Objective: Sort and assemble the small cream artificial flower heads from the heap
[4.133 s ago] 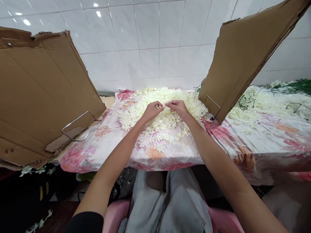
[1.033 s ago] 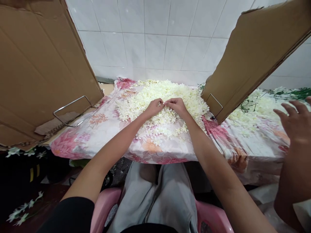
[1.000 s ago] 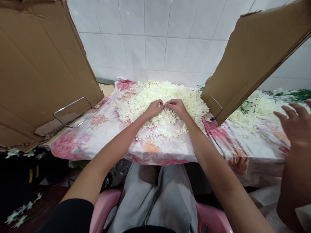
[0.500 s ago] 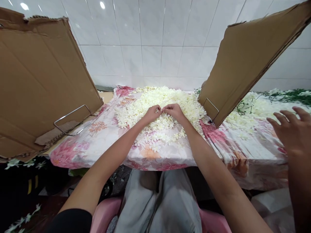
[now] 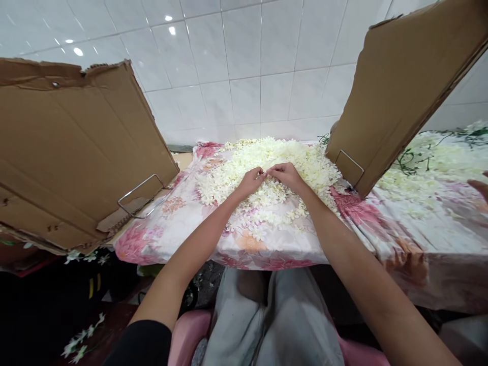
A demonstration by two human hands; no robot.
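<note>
Over the heaped, star-shaped cream-white flowers (image 5: 278, 151), the left hand (image 5: 251, 181) and right hand (image 5: 288, 176) pinch a tiny whitish piece (image 5: 266, 173) together, presumably for steadier control.

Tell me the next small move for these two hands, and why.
Perhaps ease the right hand slightly away from the left hand: their fingertips all but touch over the pile of cream-white blossoms, so a gentle pull should part anything pinched there, though that is too small to make out.
</note>
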